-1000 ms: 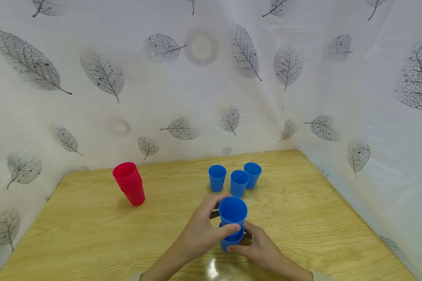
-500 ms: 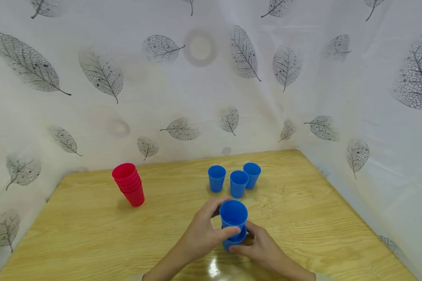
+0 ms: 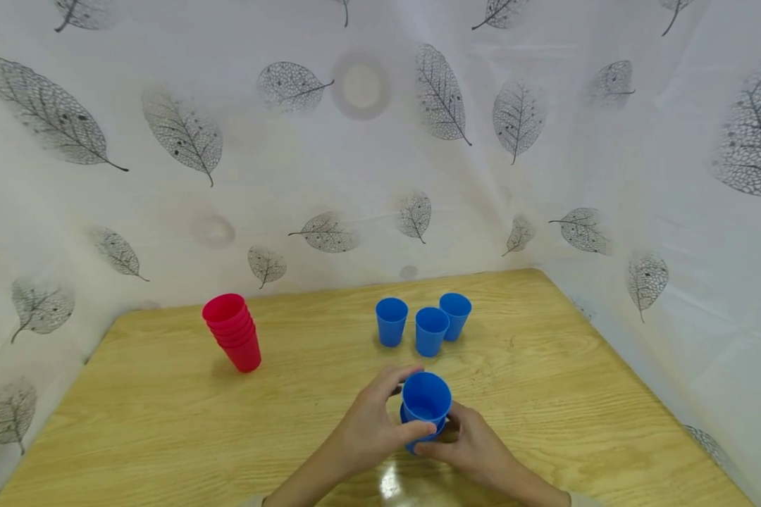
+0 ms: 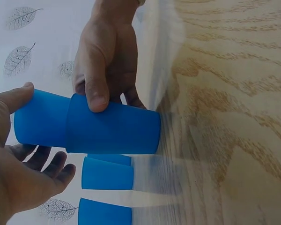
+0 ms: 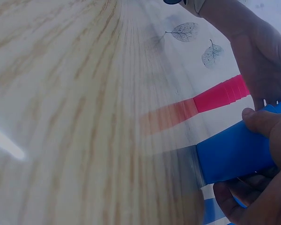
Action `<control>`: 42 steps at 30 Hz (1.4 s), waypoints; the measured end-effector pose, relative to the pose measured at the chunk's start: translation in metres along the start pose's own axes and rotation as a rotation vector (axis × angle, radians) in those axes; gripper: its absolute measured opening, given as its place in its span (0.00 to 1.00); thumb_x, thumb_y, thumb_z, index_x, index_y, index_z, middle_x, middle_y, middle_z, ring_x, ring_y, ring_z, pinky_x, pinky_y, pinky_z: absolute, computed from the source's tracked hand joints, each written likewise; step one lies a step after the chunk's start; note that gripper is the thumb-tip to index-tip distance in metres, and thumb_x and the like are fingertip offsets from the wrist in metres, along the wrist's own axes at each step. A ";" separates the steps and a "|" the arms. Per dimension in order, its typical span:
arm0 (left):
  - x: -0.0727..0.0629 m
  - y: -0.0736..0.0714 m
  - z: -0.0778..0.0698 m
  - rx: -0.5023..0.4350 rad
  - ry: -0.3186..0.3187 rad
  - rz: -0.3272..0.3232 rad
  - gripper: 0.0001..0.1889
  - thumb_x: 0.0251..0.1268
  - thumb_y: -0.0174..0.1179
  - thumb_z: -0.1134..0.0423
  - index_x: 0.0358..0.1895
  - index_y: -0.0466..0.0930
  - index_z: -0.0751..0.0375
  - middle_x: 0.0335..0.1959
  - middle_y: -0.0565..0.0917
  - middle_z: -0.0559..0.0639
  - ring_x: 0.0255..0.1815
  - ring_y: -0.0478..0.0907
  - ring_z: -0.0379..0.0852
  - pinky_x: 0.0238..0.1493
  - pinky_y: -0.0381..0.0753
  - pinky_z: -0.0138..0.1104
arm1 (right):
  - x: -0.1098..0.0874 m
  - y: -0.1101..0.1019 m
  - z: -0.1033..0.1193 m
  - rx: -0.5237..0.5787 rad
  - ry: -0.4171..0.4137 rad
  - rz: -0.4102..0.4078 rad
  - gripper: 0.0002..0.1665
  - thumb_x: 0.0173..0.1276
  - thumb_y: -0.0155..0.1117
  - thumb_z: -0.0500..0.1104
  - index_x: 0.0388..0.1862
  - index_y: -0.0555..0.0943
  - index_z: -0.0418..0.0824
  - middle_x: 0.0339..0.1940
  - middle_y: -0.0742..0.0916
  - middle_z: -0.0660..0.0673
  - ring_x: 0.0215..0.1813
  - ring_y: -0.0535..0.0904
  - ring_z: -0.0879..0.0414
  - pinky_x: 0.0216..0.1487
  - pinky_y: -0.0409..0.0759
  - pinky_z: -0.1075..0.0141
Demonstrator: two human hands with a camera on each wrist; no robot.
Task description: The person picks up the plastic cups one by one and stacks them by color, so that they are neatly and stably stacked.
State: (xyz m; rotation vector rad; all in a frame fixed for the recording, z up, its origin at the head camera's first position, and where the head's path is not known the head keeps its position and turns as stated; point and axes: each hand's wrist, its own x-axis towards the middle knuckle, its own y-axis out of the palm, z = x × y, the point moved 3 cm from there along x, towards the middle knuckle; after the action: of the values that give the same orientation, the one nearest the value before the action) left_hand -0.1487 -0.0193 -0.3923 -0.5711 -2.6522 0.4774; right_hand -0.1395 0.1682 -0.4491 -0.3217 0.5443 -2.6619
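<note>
My left hand grips an upper blue cup near its rim, thumb on the near side and fingers behind. That cup's lower part sits inside a second blue cup, which stands on the table. Around the lower cup curls my right hand, its thumb in front. In the left wrist view the upper cup still sticks well out of the lower one. Just beyond the hands stand three more blue cups, one at the left, one in the middle and one at the right.
A nested stack of red cups stands on the left of the wooden table. A pale sheet with leaf prints hangs behind the table and along its sides.
My left hand has moved down and slightly right with the upper cup, which has sunk deeper into the lower one. The right hand keeps its hold almost in place.
</note>
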 end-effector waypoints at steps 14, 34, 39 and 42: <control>0.003 -0.009 0.006 -0.011 -0.066 -0.083 0.29 0.69 0.70 0.59 0.69 0.74 0.64 0.64 0.81 0.53 0.66 0.76 0.52 0.65 0.78 0.51 | 0.001 0.001 0.001 -0.011 -0.030 -0.006 0.35 0.66 0.77 0.46 0.66 0.77 0.33 0.56 0.87 0.39 0.55 0.85 0.52 0.54 0.85 0.65; 0.054 -0.052 0.066 0.010 -0.211 -0.292 0.31 0.70 0.68 0.66 0.72 0.68 0.72 0.67 0.75 0.65 0.66 0.75 0.61 0.65 0.78 0.53 | 0.003 0.001 0.001 -0.038 0.071 0.005 0.36 0.66 0.78 0.46 0.67 0.76 0.32 0.57 0.87 0.40 0.57 0.84 0.45 0.56 0.82 0.66; 0.068 -0.051 0.083 -0.004 -0.265 -0.270 0.35 0.69 0.69 0.64 0.74 0.65 0.73 0.71 0.72 0.67 0.69 0.72 0.62 0.67 0.76 0.53 | 0.004 0.000 0.001 -0.019 0.085 0.009 0.36 0.66 0.78 0.45 0.68 0.75 0.32 0.58 0.86 0.39 0.58 0.84 0.43 0.55 0.82 0.67; 0.076 -0.047 0.093 -0.009 -0.297 -0.253 0.37 0.69 0.70 0.62 0.75 0.63 0.72 0.72 0.71 0.66 0.71 0.71 0.63 0.69 0.75 0.53 | 0.004 0.001 0.000 -0.008 0.092 0.014 0.37 0.66 0.78 0.45 0.68 0.75 0.32 0.58 0.86 0.39 0.58 0.84 0.43 0.54 0.82 0.68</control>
State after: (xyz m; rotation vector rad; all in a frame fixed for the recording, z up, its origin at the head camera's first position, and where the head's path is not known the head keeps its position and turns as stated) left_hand -0.2679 -0.0486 -0.4319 -0.1699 -2.9544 0.5071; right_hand -0.1427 0.1660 -0.4484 -0.1982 0.5840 -2.6713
